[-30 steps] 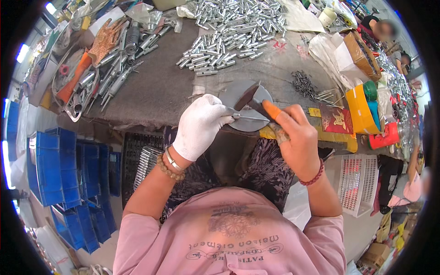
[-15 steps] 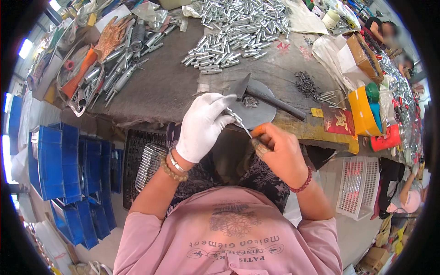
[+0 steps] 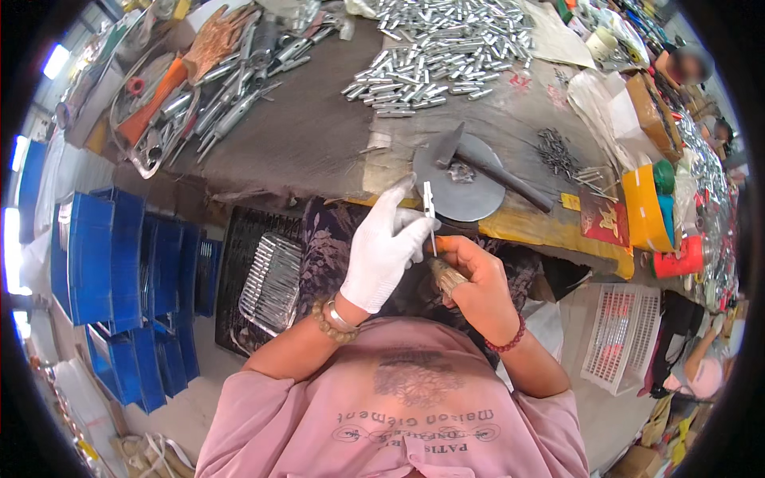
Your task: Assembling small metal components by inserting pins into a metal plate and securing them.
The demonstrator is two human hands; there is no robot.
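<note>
Head view shows the gloved left hand (image 3: 385, 251) pinching a thin metal pin (image 3: 430, 213) below the bench's near edge, bare right hand (image 3: 472, 280) clenched beside it; a loosened pinch could drop it.

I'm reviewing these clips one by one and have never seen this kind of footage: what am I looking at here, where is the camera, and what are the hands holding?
The camera sits on a person's head and looks down through a fisheye lens, so edges bend. No machine here: two hands work over the lap. The left hand, in a white glove, pinches a thin metal pin. The bare right hand meets it, gripping something small I cannot make out. On the table lie a round metal plate with a hammer on it, a heap of silver tubes, and tools at far left. Blue bins stand below.
</note>
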